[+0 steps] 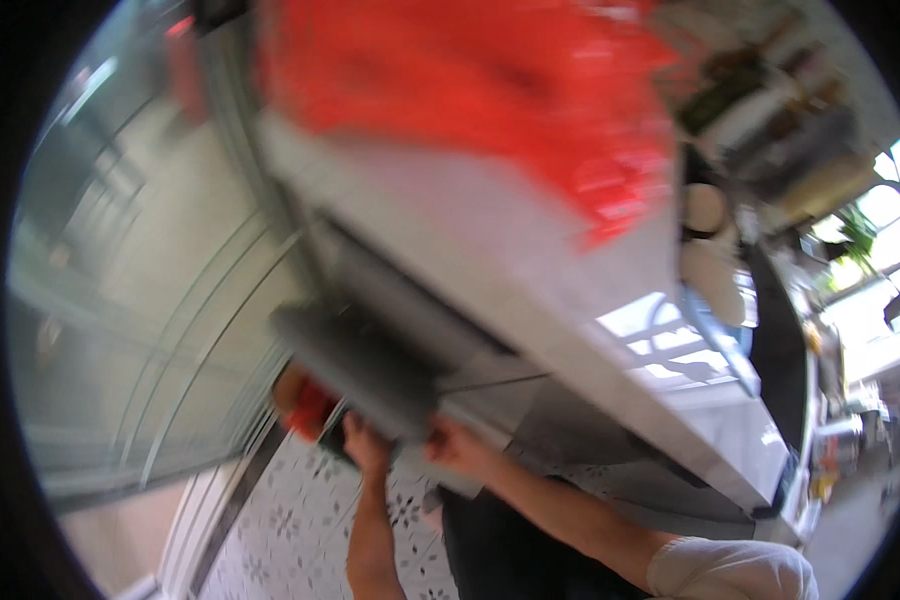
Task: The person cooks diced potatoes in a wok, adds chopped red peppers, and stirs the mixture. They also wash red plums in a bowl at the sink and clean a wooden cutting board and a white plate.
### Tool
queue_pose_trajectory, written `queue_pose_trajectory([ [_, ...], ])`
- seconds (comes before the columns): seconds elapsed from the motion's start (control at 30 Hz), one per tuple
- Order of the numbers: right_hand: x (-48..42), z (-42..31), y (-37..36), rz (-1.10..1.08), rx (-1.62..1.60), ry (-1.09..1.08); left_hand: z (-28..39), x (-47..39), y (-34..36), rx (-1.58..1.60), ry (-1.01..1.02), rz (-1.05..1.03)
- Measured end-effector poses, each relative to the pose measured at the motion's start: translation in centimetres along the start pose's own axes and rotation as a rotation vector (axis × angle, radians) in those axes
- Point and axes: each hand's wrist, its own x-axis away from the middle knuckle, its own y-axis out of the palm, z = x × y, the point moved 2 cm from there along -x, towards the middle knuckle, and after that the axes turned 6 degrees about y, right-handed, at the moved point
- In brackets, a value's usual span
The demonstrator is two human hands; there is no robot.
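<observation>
Blur runs through the whole view. Low in the middle, a dark grey panel (364, 367), which looks like a cabinet door or drawer front, stands out from the counter's base. My right hand (454, 450) has its fingers curled at the panel's near end. My left hand (367, 444) is at the panel's lower edge, its fingers partly hidden; whether it grips anything is unclear. Just left of it, a red item (311, 409) lies beside something brown (289, 386), partly covered by the panel.
A red plastic bag or sheet (465, 75) covers part of the white countertop (540, 247). Glass sliding panels (172, 337) stand at left. Patterned tiles (292, 517) cover the floor. At right are a round beige object (703, 208), a dark sink or hob area (780, 330) and bright windows.
</observation>
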Motion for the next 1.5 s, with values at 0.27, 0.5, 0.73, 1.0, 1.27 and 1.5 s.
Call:
queue_pose_trajectory([
  [0.27, 29.0, 4.4, 11.2, -0.145, 1.356, -0.536, -7.7, 8.5, 7.0, -0.177, 0.043, -0.392],
  [0.5, 59.8, -19.7, 3.3, 1.135, 1.82, -1.452, 5.3, 22.3, -11.3, 0.169, -0.277, -0.165],
  [0.73, 70.1, -45.6, -5.2, 1.098, 2.055, -1.693, 12.3, 25.1, -16.6, 0.288, -0.283, 0.025],
  [1.0, 68.1, -47.9, -6.4, 0.351, 1.542, -1.81, 49.1, 15.9, -24.8, 0.656, 0.03, 0.181],
  [1.27, 65.0, -52.4, -7.9, 0.035, 1.482, -1.484, 67.3, 12.7, -24.3, 0.899, 0.351, -0.027],
  [1.5, 67.9, -42.0, -9.3, 0.076, 0.718, -1.166, 75.9, 9.6, -16.7, 1.159, 0.109, -0.658],
])
